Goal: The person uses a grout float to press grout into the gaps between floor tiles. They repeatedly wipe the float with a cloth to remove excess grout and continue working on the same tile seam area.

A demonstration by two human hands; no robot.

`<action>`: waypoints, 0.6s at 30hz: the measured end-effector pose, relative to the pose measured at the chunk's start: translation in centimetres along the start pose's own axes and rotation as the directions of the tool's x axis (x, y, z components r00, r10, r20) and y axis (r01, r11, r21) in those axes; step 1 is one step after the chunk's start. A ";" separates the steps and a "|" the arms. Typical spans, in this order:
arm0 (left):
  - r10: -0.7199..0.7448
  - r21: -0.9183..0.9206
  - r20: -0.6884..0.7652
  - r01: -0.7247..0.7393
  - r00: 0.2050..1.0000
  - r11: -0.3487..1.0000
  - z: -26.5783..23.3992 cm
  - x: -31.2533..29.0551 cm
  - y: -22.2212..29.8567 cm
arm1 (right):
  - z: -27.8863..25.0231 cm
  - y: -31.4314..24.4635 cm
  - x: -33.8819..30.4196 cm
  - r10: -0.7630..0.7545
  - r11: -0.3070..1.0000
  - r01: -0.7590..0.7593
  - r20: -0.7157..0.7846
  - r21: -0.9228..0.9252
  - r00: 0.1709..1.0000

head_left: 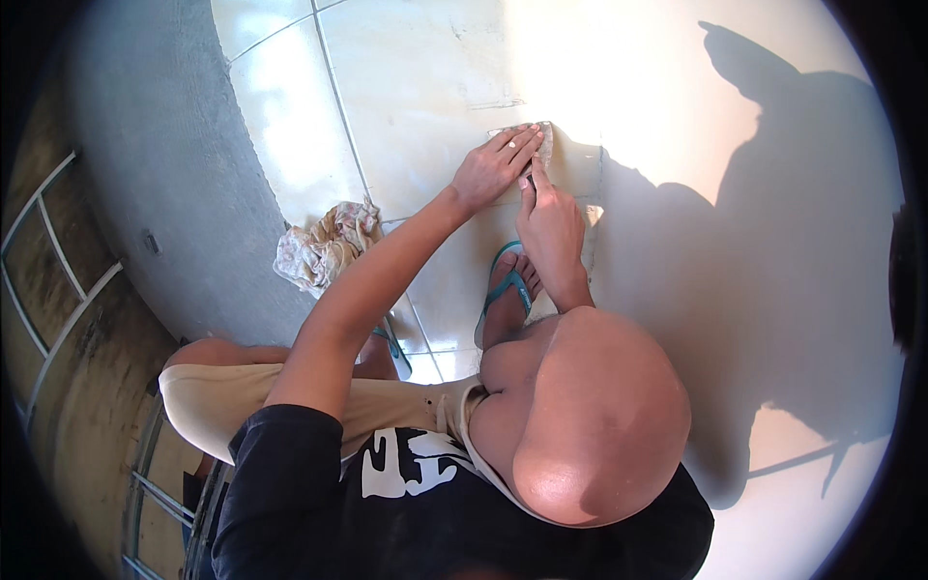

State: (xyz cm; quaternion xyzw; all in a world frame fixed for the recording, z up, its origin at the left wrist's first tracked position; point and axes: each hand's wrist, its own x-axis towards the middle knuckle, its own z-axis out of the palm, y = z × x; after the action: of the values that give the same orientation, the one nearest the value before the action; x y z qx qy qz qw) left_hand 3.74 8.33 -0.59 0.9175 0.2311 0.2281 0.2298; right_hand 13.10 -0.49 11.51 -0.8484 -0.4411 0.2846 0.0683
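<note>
- A small mottled-grey flat piece [547, 143] is lying on the pale tiled floor [416, 77], mostly covered by fingers; whether it is tile, metal or stiff sheet, the view is not telling.
- Left hand [490, 172]: fingers are lying extended and together across the piece, bearing on it from above rather than wrapping it.
- Right hand [553, 220]: index finger is reaching toward the piece's near edge, thumb close beside it; a dark sliver is showing between them, too small to tell as tool or shadow, so that grip is staying unreadable.
- Handling, by judgement: the piece is looking light, thin and fairly stiff, probably prone to sliding on smooth glaze; the exposed right edge and corners are offering the best hold, with a flat palm for steadying.
- Floor tiles are glaring glossy in sunlight, dark joints running between them; the grey strip [184, 145] alongside is looking rough and matte, its edge ragged.
- A stained, pale rag [324, 246] is lying crumpled in soft folds, left of the hands.
- A teal flip-flop [488, 290] is sitting beneath the near foot.
</note>
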 end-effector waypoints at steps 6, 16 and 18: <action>0.066 0.114 0.062 -0.073 0.996 0.991 1.0 -1.4 -2.2 | 4.0 2.9 2.5 0.260 0.358 -0.573 0.510 0.738 0.820; 0.193 -0.035 0.060 -0.191 0.979 0.981 -4.6 3.1 -2.8 | -4.4 -3.2 2.6 0.258 0.395 -0.610 0.554 0.687 0.792; 0.205 -0.002 0.095 -0.206 0.974 0.979 -5.7 2.2 -2.2 | -5.0 -4.8 1.7 0.284 0.397 -0.625 0.558 0.672 0.780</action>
State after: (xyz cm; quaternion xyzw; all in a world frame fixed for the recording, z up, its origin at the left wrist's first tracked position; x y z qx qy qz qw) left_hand 1.79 13.03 3.50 0.9472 0.1247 0.2058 0.2121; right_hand 13.18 4.42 16.70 -0.7317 -0.0014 0.6130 0.2981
